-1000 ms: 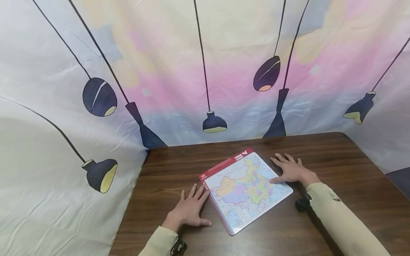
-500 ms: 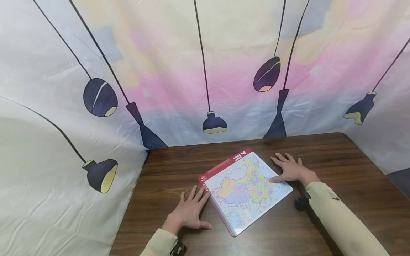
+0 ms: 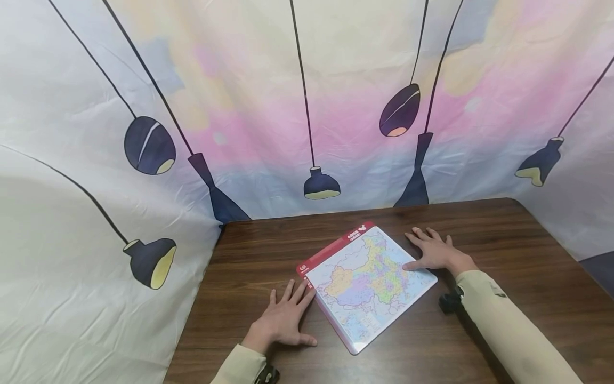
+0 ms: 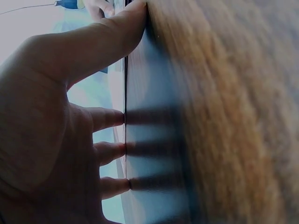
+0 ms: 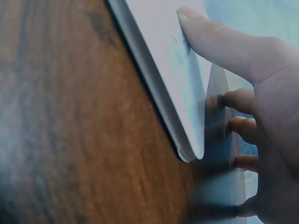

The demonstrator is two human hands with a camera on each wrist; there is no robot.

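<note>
A square map puzzle board with a red top band lies flat and turned at an angle on the brown wooden table. My left hand lies flat on the table, fingers spread, its fingertips at the board's left edge. My right hand lies flat beside the board's right corner, and its thumb rests on the board's white surface. In the left wrist view the left hand's fingers press straight against the tabletop. Neither hand holds anything.
A printed cloth backdrop with dark hanging lamps surrounds the table at the back and both sides. The table's left edge meets the cloth. Beige sleeves cover both forearms.
Almost nothing differs. The board and both hands have shifted very slightly, and the hands stay flat in the same places.
</note>
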